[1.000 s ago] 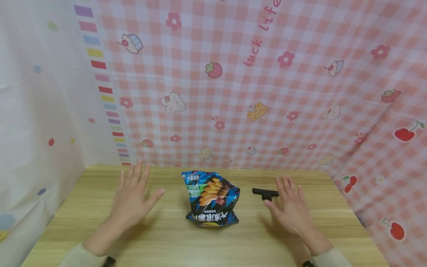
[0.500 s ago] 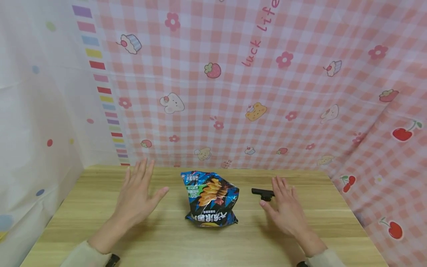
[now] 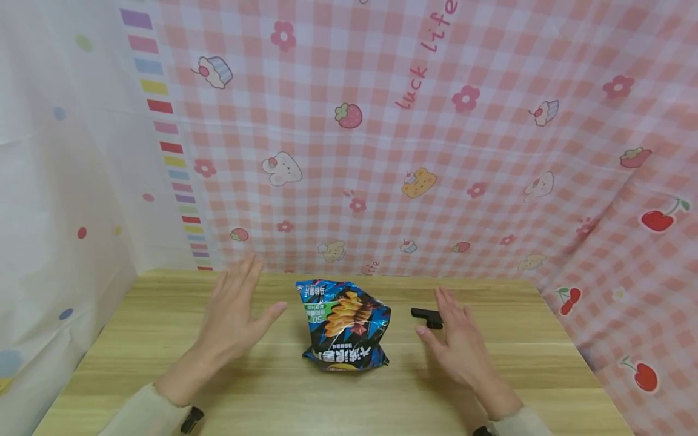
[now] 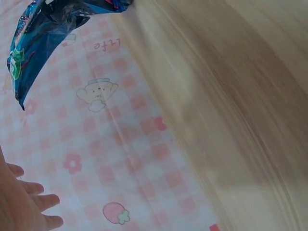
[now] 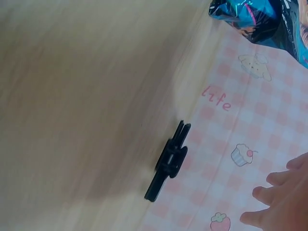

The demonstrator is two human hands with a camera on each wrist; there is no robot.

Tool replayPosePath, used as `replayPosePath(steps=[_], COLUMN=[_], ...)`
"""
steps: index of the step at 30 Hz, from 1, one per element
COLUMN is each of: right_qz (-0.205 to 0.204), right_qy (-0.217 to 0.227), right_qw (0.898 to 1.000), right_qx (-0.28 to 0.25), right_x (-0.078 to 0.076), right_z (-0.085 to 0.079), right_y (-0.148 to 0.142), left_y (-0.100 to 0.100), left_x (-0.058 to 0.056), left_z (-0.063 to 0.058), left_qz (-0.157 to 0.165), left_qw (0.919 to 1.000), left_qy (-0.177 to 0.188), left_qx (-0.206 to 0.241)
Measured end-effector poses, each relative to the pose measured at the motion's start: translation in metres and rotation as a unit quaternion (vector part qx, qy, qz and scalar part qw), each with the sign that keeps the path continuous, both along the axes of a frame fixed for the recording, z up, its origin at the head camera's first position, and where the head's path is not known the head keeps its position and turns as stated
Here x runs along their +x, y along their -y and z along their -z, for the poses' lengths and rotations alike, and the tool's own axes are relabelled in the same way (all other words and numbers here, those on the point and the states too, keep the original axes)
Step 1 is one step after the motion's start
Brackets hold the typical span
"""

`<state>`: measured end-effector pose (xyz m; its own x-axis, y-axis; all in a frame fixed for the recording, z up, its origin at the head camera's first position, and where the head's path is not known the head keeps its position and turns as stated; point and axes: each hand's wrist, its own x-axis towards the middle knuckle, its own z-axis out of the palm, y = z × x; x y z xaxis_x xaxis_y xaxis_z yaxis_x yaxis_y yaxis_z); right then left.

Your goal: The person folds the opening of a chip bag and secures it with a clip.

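Sleeves (image 3: 144, 412): Showed pale at both forearms, nearer than the bag of chips (image 3: 346, 327), with dark straps (image 3: 192, 419) by the cuffs.
Right hand (image 3: 458, 342): Hung to the right of the bag, well apart from it, with fingers straight and thumb spread; gripped nothing. Hid part of the clip (image 3: 425, 314) in the head view, yet showed apart from it in the right wrist view.
Left hand (image 3: 231, 315): Hovered to the left of the bag, near but not touching, with fingers straight and thumb spread toward it; gripped nothing.
Gap between hands and bag: Suggested an approach stage, with nothing picked up yet. Seemed to call next for narrowing inward, with fingers bent only on contact with bag or clip.
Bag: Sat between both hands on the table (image 3: 343, 406), crumpled, with print upside down; could not be told as sealed or torn.
Clip: Lay on the table to the right of the bag, apart from it.
Checked cloth (image 3: 376, 151): Hung behind the bag, beyond the table.
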<state>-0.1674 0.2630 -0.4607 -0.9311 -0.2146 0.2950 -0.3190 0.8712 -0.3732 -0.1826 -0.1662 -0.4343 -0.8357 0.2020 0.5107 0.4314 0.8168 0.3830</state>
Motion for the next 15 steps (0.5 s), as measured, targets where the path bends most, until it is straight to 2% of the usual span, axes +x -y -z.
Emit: replayPosePath(steps=[7,15], right_qz=[-0.007,-0.007], right_qy=[-0.018,0.005], right_qw=[0.999,0.997], right_qx=[-0.043,-0.071], right_x=[0.000,0.003], right_z=[0.004,0.002], right_y=[0.010,0.022], left_y=[-0.010,-0.020], left_x=[-0.004,-0.003], left_z=[-0.005,-0.013], left_qz=[0.020,0.052], left_qw=[0.9995,0.9975], left_qy=[-0.023,0.011], left_qx=[0.012,0.046])
